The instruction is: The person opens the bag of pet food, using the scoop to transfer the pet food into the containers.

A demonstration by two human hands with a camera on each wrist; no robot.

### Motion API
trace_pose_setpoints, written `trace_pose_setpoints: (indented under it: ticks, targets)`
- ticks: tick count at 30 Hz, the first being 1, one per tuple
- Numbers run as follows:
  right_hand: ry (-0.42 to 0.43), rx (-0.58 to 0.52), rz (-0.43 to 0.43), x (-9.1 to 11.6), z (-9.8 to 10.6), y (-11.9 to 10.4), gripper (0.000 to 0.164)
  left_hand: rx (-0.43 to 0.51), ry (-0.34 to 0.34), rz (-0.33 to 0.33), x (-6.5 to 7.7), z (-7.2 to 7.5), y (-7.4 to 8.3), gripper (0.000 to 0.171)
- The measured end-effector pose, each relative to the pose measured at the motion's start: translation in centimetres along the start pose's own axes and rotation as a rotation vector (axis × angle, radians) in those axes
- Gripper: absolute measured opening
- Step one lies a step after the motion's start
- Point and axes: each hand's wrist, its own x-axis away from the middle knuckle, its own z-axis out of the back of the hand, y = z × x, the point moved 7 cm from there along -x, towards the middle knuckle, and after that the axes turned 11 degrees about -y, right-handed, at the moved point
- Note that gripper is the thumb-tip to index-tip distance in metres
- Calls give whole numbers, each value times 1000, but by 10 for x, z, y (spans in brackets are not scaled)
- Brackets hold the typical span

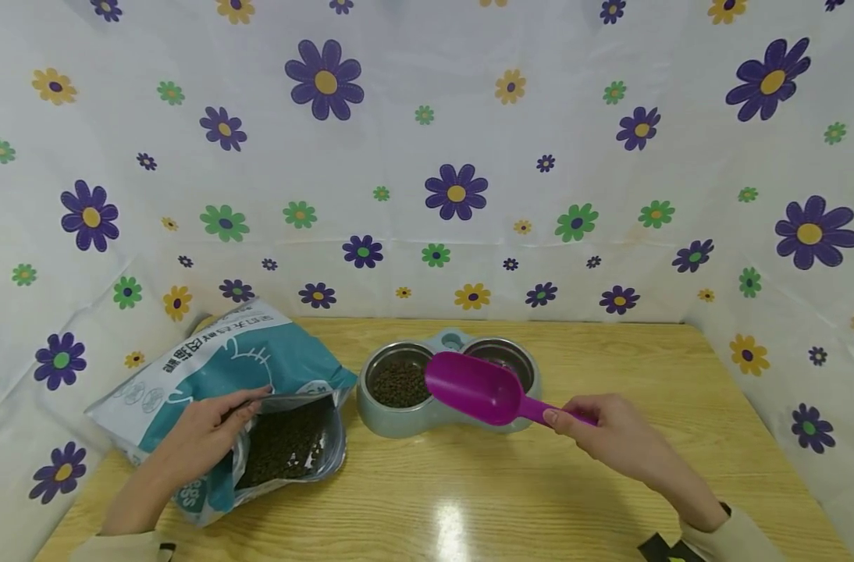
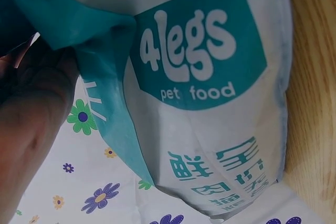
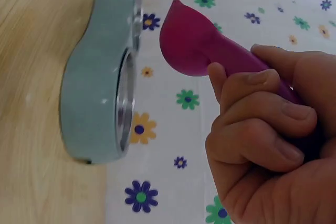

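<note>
In the head view my right hand [image 1: 620, 437] grips the handle of a purple scoop [image 1: 472, 384], its fingers curled round it in the right wrist view. No food shows in the scoop, which is held above a pale blue double pet bowl [image 1: 392, 421]. Brown kibble [image 1: 399, 384] lies in the left bowl; the scoop partly covers the right bowl [image 1: 514, 359]. My left hand [image 1: 198, 441] holds the rim of a teal and white pet food bag [image 2: 194, 51], thumb and fingers on the edge. Through the bag's open mouth, more dark kibble [image 1: 286, 445] shows.
A light wood table [image 1: 610, 359] carries the bag at the left and the double bowl at the middle back. Flower-printed white cloth [image 1: 399, 156] hangs behind the table and along both sides.
</note>
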Motion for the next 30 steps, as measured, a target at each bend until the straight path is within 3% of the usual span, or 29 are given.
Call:
trace_pose_setpoints:
  ticks: [7,16,30]
  targets:
    - [-164,-20,99,-14,-30,-27,37,-3,-4,4,0,0,-1,39]
    - [-263,32,249,-41,-75,-57,38,-3,-1,4,0,0,1,39]
    - [-224,117,302,-66,-112,-83,43,0,3,-10,1,2,3,37]
